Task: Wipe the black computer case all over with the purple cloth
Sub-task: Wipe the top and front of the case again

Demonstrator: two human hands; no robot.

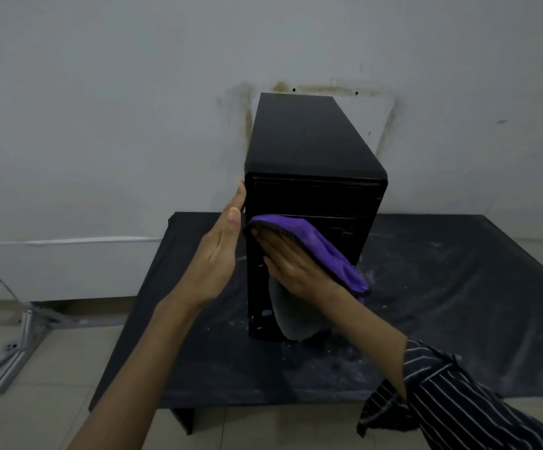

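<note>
Head view: the computer case stands on the counter, braced at its left edge by the flat left hand. The purple cloth is pressed to its front by the flat-fingered right hand, ungripped, so it may be dropped mid-stroke.

Both arms are out in front. The left forearm, bare, comes up from the lower edge. The left hand stands on edge, fingers straight and together, pointing up, thumb lying alongside, and its fingertips touch the left front edge of the black computer case. The right arm reaches in from the lower right, its striped sleeve pushed up to the elbow. The right hand lies flat, palm forward, fingers stretched up and to the left, pressing the purple cloth.
</note>
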